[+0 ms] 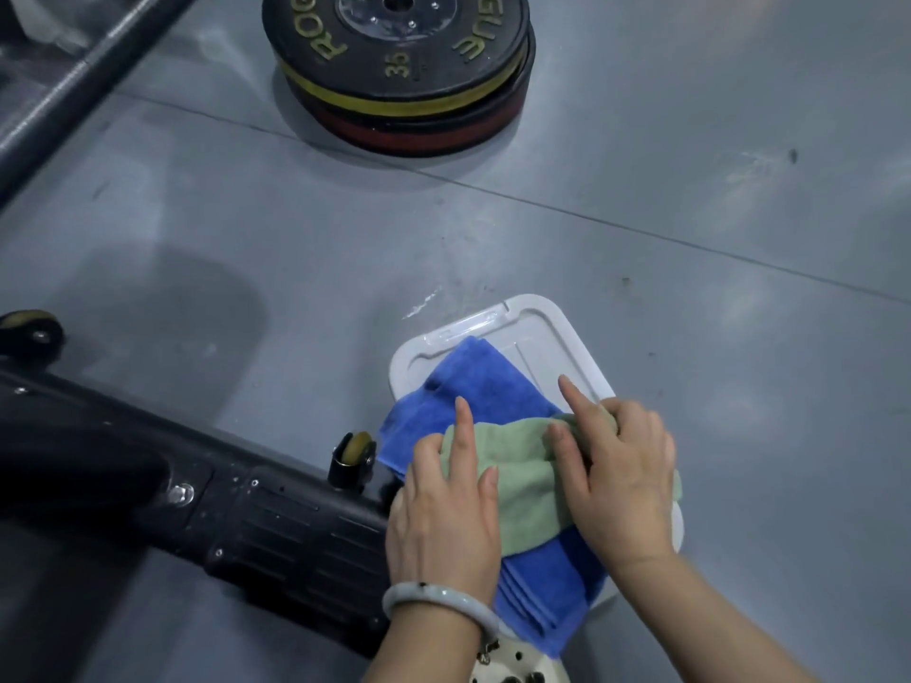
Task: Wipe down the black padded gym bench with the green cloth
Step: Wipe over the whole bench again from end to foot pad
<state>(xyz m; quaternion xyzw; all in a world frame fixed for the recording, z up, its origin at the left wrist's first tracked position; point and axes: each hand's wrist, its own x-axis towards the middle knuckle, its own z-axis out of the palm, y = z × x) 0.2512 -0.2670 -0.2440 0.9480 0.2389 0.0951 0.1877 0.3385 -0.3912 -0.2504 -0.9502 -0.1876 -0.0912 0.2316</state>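
Observation:
The green cloth (527,490) lies crumpled on a stack of folded blue towels (473,386), low and right of centre. My left hand (443,525), with a pale bangle at the wrist, pinches the cloth's left edge between thumb and fingers. Its forefinger points straight ahead. My right hand (621,480) grips a bunched fold at the cloth's upper right, forefinger stretched out. The black gym bench (276,529) shows only as its dark frame and base at the lower left, just left of my left hand. Its padded top is not clearly in view.
The blue towels rest on a white plastic lid (552,332) on the grey floor. A small caster wheel (355,451) of the bench stands beside the towels. Stacked weight plates (399,66) lie at the top centre. A dark metal bar (84,76) slants across the upper left.

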